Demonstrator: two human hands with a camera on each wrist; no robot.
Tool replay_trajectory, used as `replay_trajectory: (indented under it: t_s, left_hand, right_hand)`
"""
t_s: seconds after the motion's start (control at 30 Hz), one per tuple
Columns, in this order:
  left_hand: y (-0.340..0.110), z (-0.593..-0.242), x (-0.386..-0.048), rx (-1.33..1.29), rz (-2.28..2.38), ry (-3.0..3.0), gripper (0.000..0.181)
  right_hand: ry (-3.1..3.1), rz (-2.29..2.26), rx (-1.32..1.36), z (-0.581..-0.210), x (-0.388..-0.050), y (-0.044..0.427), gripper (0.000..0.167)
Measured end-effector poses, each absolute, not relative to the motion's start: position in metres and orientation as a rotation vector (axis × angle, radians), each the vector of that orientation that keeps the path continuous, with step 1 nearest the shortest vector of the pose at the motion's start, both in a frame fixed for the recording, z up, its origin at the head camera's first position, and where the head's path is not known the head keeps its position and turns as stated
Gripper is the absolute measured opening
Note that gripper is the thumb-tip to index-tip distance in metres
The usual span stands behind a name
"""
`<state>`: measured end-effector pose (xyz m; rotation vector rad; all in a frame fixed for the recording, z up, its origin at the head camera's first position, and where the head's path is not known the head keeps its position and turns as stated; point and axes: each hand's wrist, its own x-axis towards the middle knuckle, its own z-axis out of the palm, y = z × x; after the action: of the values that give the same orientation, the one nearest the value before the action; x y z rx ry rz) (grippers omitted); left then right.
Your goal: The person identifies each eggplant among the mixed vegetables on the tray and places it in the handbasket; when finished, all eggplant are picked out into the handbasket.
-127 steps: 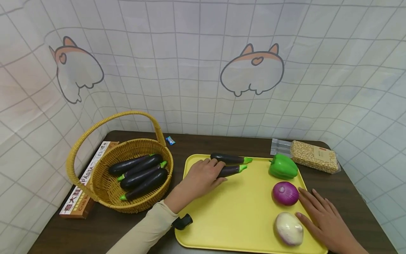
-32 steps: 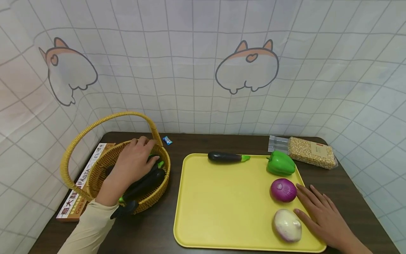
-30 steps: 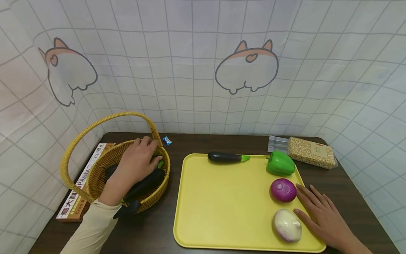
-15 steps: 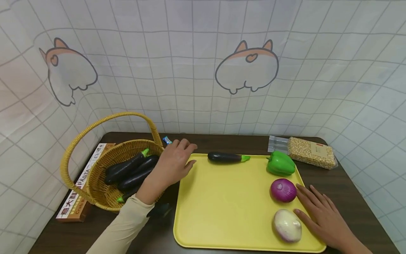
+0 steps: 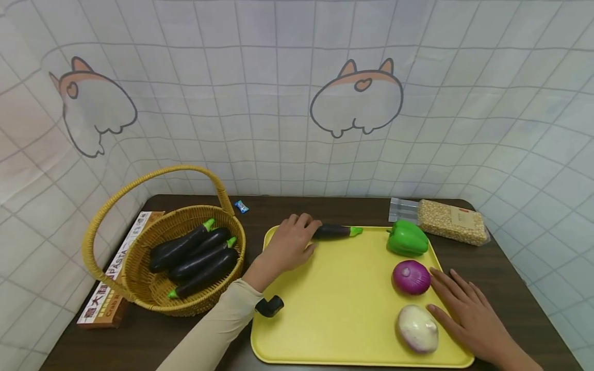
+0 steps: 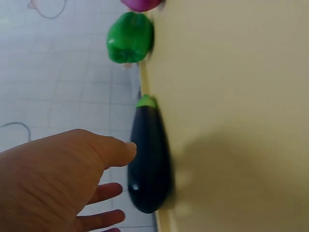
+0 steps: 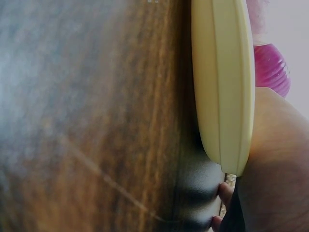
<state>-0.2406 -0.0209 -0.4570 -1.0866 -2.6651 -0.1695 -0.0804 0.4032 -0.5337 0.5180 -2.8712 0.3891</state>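
Observation:
A dark eggplant [image 5: 331, 232] with a green stem end lies along the far edge of the yellow tray [image 5: 325, 355]. My left hand [image 5: 287, 245] hovers at its blunt end. In the left wrist view the thumb overlaps the eggplant [image 6: 148, 159], while the other fingers are spread beyond it, apart from it. Several more eggplants [image 5: 204, 273] lie in the wicker basket [image 5: 185, 309] at the left. Flat and spread, my right hand [image 5: 468, 317] rests over the tray's right edge, its fingertips beside the purple onion [image 5: 411, 277].
A green bell pepper [image 5: 407, 238] and a whitish-purple round vegetable [image 5: 417, 329] sit on the tray's right side. Behind the pepper lies a bag of grains [image 5: 447, 221]. A pasta box [image 5: 111, 288] is left of the basket; a small blue wrapper [image 5: 241, 206] lies behind it.
One of two eggplants on the tray went into the basket with my left hand. That hand has since left the basket and moved right to the remaining eggplant. The right hand stayed put.

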Motion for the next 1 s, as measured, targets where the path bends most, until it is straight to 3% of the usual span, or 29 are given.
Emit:
replay_trajectory:
  t_s: [0.5,1.0]
  left_hand:
    - [0.014,-0.481,-0.260,-1.119,-0.101,-2.768,0.054]
    - [0.024,-0.502,-0.245,-1.080,-0.009,-2.701,0.036]
  right_hand:
    - [-2.877,0.385,0.511,-0.535,-0.081,0.400,0.068]
    - [-2.876,0.371,0.511,-0.534,-0.080,0.401,0.068]
